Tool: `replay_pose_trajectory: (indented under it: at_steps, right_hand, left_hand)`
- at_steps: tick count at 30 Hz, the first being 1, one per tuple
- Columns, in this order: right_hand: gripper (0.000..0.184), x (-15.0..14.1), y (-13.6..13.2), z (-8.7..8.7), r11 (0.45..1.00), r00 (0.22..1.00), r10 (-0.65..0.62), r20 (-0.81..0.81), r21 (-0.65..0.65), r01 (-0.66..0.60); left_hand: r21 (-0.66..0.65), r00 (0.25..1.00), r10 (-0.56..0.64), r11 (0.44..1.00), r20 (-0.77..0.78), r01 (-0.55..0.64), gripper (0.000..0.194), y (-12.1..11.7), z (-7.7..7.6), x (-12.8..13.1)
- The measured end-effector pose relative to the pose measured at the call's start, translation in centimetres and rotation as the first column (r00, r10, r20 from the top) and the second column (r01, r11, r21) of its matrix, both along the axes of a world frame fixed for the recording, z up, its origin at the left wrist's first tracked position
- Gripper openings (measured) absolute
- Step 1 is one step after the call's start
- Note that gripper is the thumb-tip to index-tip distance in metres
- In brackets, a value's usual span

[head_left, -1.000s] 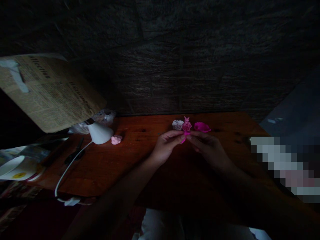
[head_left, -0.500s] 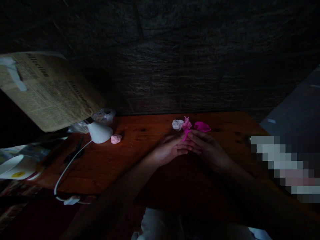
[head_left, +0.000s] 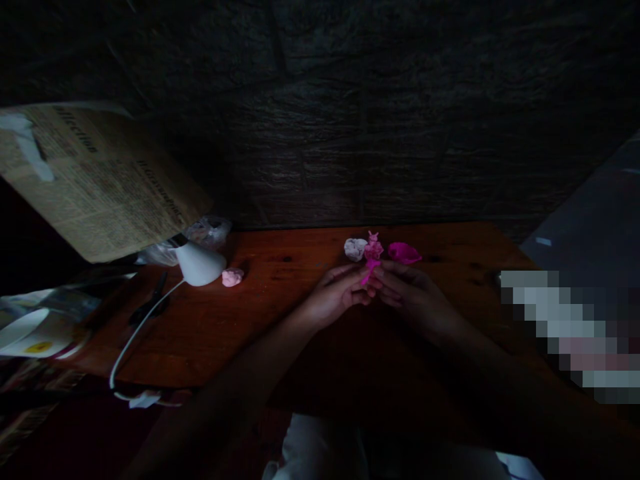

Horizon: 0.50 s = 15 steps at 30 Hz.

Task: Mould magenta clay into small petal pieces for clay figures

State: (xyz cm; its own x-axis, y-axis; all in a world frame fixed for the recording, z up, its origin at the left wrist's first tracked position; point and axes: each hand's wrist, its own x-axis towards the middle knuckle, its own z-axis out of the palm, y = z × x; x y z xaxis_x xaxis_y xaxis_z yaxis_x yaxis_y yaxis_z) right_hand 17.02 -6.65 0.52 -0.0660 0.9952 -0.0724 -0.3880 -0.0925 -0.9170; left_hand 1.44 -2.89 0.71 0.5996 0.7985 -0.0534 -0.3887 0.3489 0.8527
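Between the fingertips of my left hand (head_left: 337, 291) and my right hand (head_left: 410, 293) is a small bright magenta piece of what looks like modelling clay (head_left: 371, 271). Both hands pinch it, fingers closed, above the wooden table. Just beyond them stands a pink clay figure (head_left: 373, 247) with a ruffled base and two small points on top. A whitish, lumpy clay piece (head_left: 355, 249) lies to its left. On its right rests a flat magenta clay piece (head_left: 405, 253). The room is dim, so fine detail of the held piece is lost.
A lamp with a newsprint shade (head_left: 115, 180) and white base (head_left: 201, 264) stands on the wooden table (head_left: 280, 293) at left. Near it are a pale pink lump (head_left: 233, 277), a white cord (head_left: 131, 340), dark scissors (head_left: 153, 303) and a white paper cup (head_left: 37, 333). A dark wall (head_left: 320, 133) rises behind.
My fingers have shifted slightly around the magenta piece, and more of it shows now. The left hand's lower fingers have curled in. Objects on the table stay where they were.
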Motion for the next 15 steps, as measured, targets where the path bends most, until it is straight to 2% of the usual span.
replay_pose_trajectory:
  at_steps: [9, 12, 15]
  right_hand:
    - [0.032, 0.05, 0.02, -0.05, 0.999, 0.998, -0.008, 0.062, 0.046, 0.006]
    - [0.032, 0.02, -0.03, 0.01, 1.000, 0.998, 0.007, 0.059, 0.028, -0.008]
    - [0.032, 0.06, -0.04, -0.04, 0.999, 1.000, 0.007, 0.010, 0.034, -0.007]
  left_hand:
    - [0.126, 0.997, 0.078, 0.989, -0.018, -0.076, 0.038, 0.21, -0.53, 0.40]
    - [0.108, 0.997, 0.078, 0.991, 0.002, -0.078, 0.038, 0.14, -0.53, 0.48]
    - [0.038, 0.998, 0.036, 0.999, 0.045, -0.038, 0.035, 0.10, -0.46, 0.42]
